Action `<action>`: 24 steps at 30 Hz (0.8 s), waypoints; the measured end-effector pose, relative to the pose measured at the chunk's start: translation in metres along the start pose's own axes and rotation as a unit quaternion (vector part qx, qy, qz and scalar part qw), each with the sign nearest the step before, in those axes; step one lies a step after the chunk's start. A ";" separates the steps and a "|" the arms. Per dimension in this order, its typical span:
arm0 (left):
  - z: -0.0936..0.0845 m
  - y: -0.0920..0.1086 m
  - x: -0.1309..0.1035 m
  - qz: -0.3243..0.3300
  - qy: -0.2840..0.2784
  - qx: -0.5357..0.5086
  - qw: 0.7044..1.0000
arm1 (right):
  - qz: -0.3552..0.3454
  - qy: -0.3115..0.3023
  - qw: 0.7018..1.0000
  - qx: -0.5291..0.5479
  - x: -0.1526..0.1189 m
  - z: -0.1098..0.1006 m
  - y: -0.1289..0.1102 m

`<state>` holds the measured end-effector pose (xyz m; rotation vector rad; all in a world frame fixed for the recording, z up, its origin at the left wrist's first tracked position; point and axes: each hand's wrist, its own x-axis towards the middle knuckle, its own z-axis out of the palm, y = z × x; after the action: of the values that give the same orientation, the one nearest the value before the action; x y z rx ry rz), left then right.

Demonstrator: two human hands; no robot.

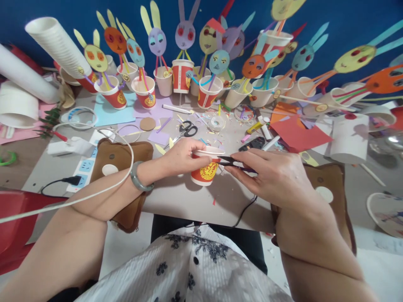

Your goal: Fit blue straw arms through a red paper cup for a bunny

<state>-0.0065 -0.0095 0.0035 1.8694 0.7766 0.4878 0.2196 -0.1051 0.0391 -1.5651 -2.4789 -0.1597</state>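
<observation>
A red paper cup (204, 173) with a yellow print and white rim is held upright over the table's front part. My left hand (189, 157) grips it from the left, thumb across its front near the rim. My right hand (262, 170) is closed on a dark, slim tool (234, 163), which looks like tweezers or pliers. The tool's tips point left and meet the cup's right side just below the rim. Whether they pinch the cup wall or something on it is too small to tell.
Black scissors (188, 128) and paper scraps lie beyond the cup. Cups with paper rabbit faces (185, 35) line the back. Brown cushions (110, 157) lie under both forearms. A white cable (132, 157) crosses my left forearm. Red paper (299, 132) lies at right.
</observation>
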 end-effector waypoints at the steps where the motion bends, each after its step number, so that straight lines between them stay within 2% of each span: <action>1: 0.000 0.000 0.000 -0.004 -0.007 0.003 1.000 | -0.007 0.001 1.000 0.001 0.000 -0.001 0.000; 7: -0.002 -0.002 0.001 -0.006 -0.052 0.024 0.998 | -0.030 -0.023 0.999 -0.017 -0.003 -0.004 -0.001; 14: -0.003 0.000 0.001 0.012 -0.081 0.100 0.992 | -0.044 -0.015 0.996 -0.082 -0.006 -0.007 -0.017; 24: 0.003 0.001 0.000 0.059 -0.105 0.135 0.983 | -0.020 -0.137 0.990 0.007 -0.010 -0.010 -0.021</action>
<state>-0.0049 -0.0118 0.0031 2.1880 0.6171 0.2606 0.2061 -0.1245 0.0465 -1.6292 -2.7102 0.0742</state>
